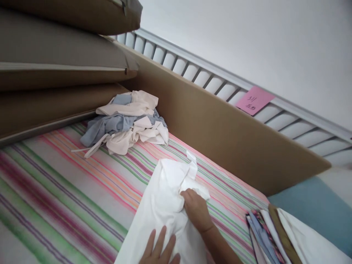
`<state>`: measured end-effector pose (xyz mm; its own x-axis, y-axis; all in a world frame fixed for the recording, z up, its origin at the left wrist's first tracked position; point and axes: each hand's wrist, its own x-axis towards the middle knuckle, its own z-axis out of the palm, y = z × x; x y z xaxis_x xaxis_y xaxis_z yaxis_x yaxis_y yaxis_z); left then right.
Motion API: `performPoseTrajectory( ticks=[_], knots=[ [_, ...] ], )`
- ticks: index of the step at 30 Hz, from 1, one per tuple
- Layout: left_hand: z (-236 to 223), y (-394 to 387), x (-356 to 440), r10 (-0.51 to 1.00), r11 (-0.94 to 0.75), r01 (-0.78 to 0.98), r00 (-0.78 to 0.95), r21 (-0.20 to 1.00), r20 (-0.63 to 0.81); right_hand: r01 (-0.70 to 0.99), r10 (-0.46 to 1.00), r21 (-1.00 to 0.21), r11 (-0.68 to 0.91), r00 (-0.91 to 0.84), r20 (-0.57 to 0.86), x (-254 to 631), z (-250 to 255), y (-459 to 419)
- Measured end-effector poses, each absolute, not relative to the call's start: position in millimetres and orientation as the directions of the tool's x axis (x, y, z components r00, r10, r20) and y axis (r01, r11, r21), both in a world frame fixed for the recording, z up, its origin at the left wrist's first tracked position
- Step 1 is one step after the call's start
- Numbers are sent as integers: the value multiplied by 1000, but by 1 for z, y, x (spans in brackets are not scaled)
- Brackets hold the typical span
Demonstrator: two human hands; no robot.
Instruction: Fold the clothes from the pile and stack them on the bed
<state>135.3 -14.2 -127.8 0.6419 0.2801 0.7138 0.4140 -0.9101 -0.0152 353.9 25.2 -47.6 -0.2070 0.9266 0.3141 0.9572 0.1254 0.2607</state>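
A white garment (pixel 156 205), folded into a long strip with loose, collar-like flaps at its far end, lies on a striped sheet (pixel 68 190). My right hand (pixel 195 211) is closed on the fabric near that far end, its fingers pinching a fold. Flat on the nearer part of the garment, my left hand (pixel 161 251) rests with its fingers spread. Only the fingers and upper part of the left hand show; the bottom edge of the view cuts off the rest, along with the garment's near end.
Crumpled white and blue-grey clothes (pixel 126 124) lie in the far corner. Folded clothes (pixel 283 234) stand in a row at the right, beside a blue cloth (pixel 313 205). Large brown-and-grey cushions (pixel 63 47) are stacked at left. A brown panel (pixel 209 121) borders the sheet; a pink note (pixel 254 101) hangs behind.
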Motion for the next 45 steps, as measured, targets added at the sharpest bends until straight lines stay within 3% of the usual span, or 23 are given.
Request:
performPoseTrajectory(
  ticks=[4, 12, 17, 22, 24, 28, 31, 34, 36, 39, 45],
  knots=[
    [-113, -9, 128, 250, -916, 399, 640, -35, 727, 964, 927, 229, 132, -202, 316, 346, -68, 17],
    [-93, -7, 124, 244, -925, 377, 675, -41, 696, 993, 951, 122, -5, -32, 306, 342, -28, 36],
    [-93, -8, 122, 266, -928, 372, 682, -11, 682, 994, 989, 100, 40, -53, 139, 335, -27, 34],
    [-96, -11, 122, 293, -939, 341, 730, 43, 617, 996, 989, 35, -86, 81, 127, 334, -19, 34],
    [-99, -12, 122, 308, -938, 342, 740, 60, 599, 997, 996, 15, -77, 76, 40, 328, -17, 32],
    [-108, -13, 124, 303, -937, 347, 728, 50, 615, 978, 981, -198, -67, 29, -191, 316, -6, 25],
    [-115, -13, 127, 292, -938, 345, 720, 41, 630, 928, 974, -356, -114, 35, -222, 320, 16, 28],
    [-120, -13, 128, 312, -932, 357, 699, 63, 643, 952, 988, -266, -150, 139, -62, 334, 27, 46],
    [-121, -12, 129, 302, -932, 359, 694, 50, 654, 985, 986, -88, -151, 156, 54, 343, 19, 62],
    [-127, -13, 132, 283, -938, 346, 726, 23, 627, 984, 991, 131, -118, 107, 83, 355, -5, 86],
    [-151, -24, 154, 450, -844, 512, 514, 160, 731, 989, 991, 109, -97, 86, 97, 346, 1, 99]
  ],
)
